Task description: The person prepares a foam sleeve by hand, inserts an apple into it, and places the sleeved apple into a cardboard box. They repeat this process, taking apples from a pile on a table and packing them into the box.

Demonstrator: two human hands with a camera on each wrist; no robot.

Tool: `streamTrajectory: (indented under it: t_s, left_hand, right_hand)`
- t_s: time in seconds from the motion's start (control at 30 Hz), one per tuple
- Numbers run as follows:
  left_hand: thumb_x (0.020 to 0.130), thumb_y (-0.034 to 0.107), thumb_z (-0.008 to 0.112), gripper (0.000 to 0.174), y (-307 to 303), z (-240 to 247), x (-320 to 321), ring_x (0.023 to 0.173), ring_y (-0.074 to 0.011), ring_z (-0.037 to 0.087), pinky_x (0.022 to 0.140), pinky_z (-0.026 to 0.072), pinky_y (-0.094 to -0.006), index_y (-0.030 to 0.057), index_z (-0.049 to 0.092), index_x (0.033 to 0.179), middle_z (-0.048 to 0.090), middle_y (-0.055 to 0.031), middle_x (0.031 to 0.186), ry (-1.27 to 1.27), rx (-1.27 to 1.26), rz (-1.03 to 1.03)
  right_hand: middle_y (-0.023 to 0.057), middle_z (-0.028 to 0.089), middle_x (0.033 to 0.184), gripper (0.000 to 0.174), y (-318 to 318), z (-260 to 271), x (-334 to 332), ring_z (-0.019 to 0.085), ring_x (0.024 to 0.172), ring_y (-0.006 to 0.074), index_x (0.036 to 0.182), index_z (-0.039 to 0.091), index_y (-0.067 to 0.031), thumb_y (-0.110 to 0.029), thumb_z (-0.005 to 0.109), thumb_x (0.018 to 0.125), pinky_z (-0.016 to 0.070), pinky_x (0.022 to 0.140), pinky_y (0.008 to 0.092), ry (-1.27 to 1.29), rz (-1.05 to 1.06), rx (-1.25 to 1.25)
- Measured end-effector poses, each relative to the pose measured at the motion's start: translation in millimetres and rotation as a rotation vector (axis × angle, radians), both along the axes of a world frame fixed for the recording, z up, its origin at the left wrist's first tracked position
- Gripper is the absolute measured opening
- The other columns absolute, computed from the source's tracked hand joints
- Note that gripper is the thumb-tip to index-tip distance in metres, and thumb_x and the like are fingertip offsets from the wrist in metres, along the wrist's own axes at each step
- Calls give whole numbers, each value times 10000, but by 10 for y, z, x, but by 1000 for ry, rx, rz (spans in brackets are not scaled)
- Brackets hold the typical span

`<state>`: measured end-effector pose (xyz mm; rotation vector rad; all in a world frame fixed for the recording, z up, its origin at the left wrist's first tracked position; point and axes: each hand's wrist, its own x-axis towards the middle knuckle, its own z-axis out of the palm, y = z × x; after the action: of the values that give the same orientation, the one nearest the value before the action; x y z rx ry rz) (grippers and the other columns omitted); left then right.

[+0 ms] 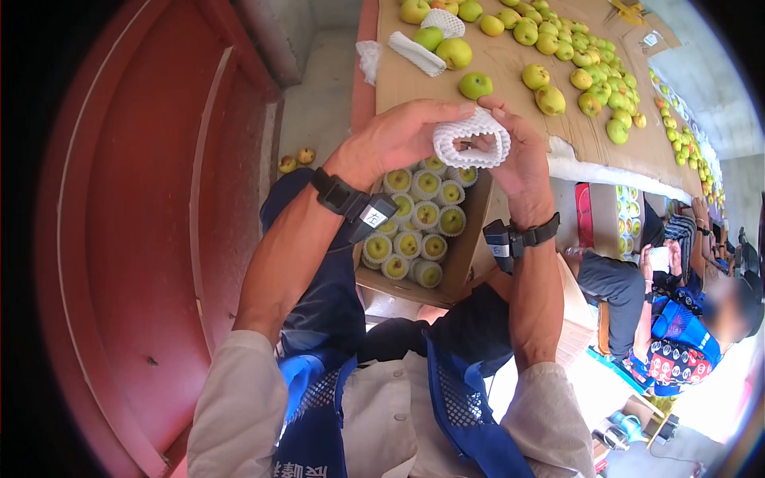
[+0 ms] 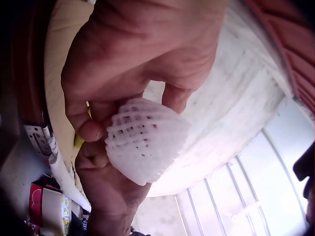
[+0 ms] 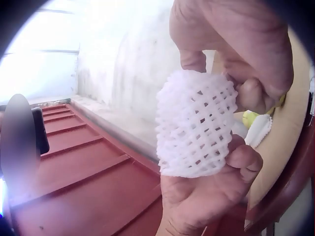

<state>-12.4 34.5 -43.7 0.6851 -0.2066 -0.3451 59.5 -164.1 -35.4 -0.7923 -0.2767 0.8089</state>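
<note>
Both hands hold a white foam net sleeve (image 1: 472, 137) over the near edge of the table, its round mouth towards me. From its left side my left hand (image 1: 402, 135) grips it, thumb along the top rim. The right hand (image 1: 522, 155) pinches the opposite side. Through the mouth the inside looks hollow, with fingers partly showing. In the left wrist view the sleeve's mesh (image 2: 145, 140) bulges between the two hands. The right wrist view shows the mesh (image 3: 197, 125) stretched into a wide tube. A single green apple (image 1: 476, 85) lies just beyond the hands.
Beneath my arms stands a cardboard box (image 1: 466, 239) of net-wrapped apples (image 1: 426, 213). Many loose apples (image 1: 550, 40) cover the cardboard-topped table (image 1: 502, 76), with another foam sleeve (image 1: 417, 54) at its left. A red door (image 1: 143, 199) rises at left. Another person (image 1: 677, 319) sits at right.
</note>
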Motion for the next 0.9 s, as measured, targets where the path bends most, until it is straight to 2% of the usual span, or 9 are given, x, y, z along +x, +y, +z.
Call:
streamTrajectory:
  t_s: [0.03, 0.17, 0.27, 0.33, 0.6, 0.67, 0.7, 0.77, 0.9]
  left_hand:
    - [1021, 238, 601, 343, 12, -15, 2, 1050, -164, 654, 917, 539, -362, 22, 592, 1287, 671, -62, 1181, -9, 10, -14]
    - [1017, 196, 600, 318, 32, 80, -21, 1055, -168, 655, 919, 545, -369, 15, 588, 1279, 667, -75, 1184, 42, -2, 120]
    - [1004, 169, 613, 311, 89, 107, 5, 1062, -176, 655, 929, 546, -374, 22, 580, 1277, 662, -78, 1193, 43, -93, 205]
    - [1010, 174, 602, 250, 109, 136, 11, 820, -171, 619, 791, 536, -330, 9, 605, 1198, 646, -69, 928, 108, -110, 322]
    - [1020, 222, 591, 245, 268, 126, 44, 904, -183, 632, 882, 504, -387, 50, 628, 1189, 671, -48, 974, 145, -192, 465]
    - [1018, 219, 595, 240, 290, 88, 59, 941, -180, 632, 913, 496, -393, 58, 628, 1192, 677, -42, 993, 154, -193, 480]
    - [1017, 219, 598, 245, 297, 66, 67, 965, -182, 627, 922, 492, -387, 57, 624, 1199, 676, -42, 1006, 153, -198, 488]
    - [1016, 219, 600, 251, 313, 43, 59, 989, -183, 623, 930, 488, -382, 55, 620, 1205, 674, -41, 1019, 153, -199, 499]
    - [1016, 218, 602, 291, 340, 48, 38, 1073, -212, 617, 960, 481, -390, 44, 588, 1249, 660, -66, 1142, 188, -188, 561]
  right_hand:
    - [77, 652, 1007, 326, 10, 8, -25, 603, 784, 164, 1245, 577, 2, -191, 588, 983, 511, 721, 320, -1, -49, -55]
    - [71, 651, 1027, 302, 71, 59, -76, 618, 848, 153, 1232, 574, -16, -196, 582, 990, 491, 730, 312, -5, -188, -152]
    - [72, 658, 1010, 299, 31, -30, 31, 628, 875, 157, 1232, 566, -14, -184, 592, 988, 466, 707, 293, 2, -184, -65]
    - [71, 661, 995, 301, -30, -67, 102, 629, 874, 160, 1234, 562, -10, -174, 599, 984, 457, 699, 283, 3, -195, -81]
    - [92, 686, 1028, 339, -4, -152, 256, 654, 902, 150, 1241, 564, 10, -147, 628, 948, 433, 656, 252, -210, -458, -431]
    - [120, 697, 1067, 426, 64, -158, 273, 675, 942, 168, 1263, 563, 32, -158, 678, 898, 484, 702, 284, -420, -558, -707]
    - [120, 697, 1067, 426, 89, -213, 322, 675, 942, 168, 1263, 563, 32, -158, 678, 898, 484, 702, 284, -420, -558, -707]
    - [151, 673, 1190, 537, 167, -422, 445, 652, 1088, 267, 1346, 530, 36, -172, 698, 880, 496, 924, 353, -777, -630, -894]
    - [185, 648, 1237, 563, 348, -565, 542, 633, 1114, 344, 1338, 549, -24, -186, 729, 830, 494, 967, 410, -1108, -735, -1067]
